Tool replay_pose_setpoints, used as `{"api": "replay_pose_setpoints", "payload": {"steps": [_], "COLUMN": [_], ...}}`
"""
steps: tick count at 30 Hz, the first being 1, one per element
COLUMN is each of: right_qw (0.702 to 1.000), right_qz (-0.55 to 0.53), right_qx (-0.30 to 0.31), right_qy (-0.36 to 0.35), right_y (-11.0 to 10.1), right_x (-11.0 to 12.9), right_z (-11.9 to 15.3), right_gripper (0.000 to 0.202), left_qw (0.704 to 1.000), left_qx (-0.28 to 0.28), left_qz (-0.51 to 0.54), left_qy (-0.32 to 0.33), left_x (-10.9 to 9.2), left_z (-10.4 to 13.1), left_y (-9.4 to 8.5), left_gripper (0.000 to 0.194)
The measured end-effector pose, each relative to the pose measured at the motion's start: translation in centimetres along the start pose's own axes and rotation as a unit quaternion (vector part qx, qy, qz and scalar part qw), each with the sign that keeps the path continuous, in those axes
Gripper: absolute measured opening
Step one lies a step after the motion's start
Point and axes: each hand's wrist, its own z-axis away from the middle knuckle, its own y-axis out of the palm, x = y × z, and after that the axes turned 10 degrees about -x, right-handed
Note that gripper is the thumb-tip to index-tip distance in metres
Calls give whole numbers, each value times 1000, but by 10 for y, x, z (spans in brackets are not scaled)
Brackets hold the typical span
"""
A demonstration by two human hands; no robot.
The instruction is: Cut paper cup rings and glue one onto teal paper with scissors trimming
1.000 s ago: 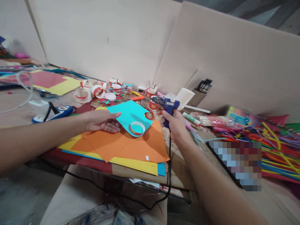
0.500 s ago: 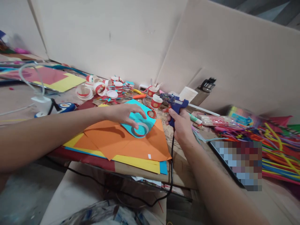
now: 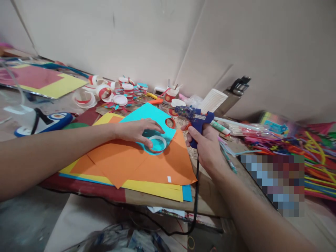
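Note:
My right hand [image 3: 203,145] grips a blue glue gun [image 3: 195,119], its nozzle pointing left and its black cord hanging off the table edge. My left hand [image 3: 136,129] rests on a cyan paper sheet [image 3: 147,117], fingers spread, thumb and fingertips touching a white paper ring [image 3: 157,143] that lies on the cyan sheet. Below it are orange sheets [image 3: 136,164] stacked over yellow and blue paper. A small red ring [image 3: 170,122] sits at the cyan sheet's right edge, near the nozzle.
Cut paper cups and rings [image 3: 110,92] litter the back of the table. A stack of white cups [image 3: 212,99], a glue stick [image 3: 220,127] and a heap of colourful pipe cleaners [image 3: 312,154] lie to the right. A blue tape dispenser [image 3: 43,122] sits left.
My left hand slid from the cyan sheet's left edge to the white ring and now touches it. The glue gun rose slightly toward the sheet. The camera shifted.

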Motion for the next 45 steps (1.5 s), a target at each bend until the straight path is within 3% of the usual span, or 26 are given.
{"api": "replay_pose_setpoints", "payload": {"steps": [9,26,32,35,38,45], "right_qw": [1000,998,991,979,949,879], "right_qz": [28,54,104,167,261,383], "right_qx": [7,25,80,110,144,199], "right_qy": [8,6,0,-30,-101,-204], "right_y": [-1,-2,-16,-28,-35,-28], "right_x": [-8,1,11,13,16,21], "right_z": [6,14,15,12,10,15], "right_gripper": [17,20,21,25,27,21], "left_qw": [999,998,997,997,996,995], "left_qx": [20,20,-2,2,-4,-19], "left_qz": [-16,-45,-35,-32,-34,-32], "left_qy": [48,45,62,74,77,96], "left_x": [-2,9,14,15,18,23], "left_z": [-2,3,3,2,1,1], "left_y": [-3,8,11,11,12,13], "left_gripper": [55,52,57,57,61,61]}}
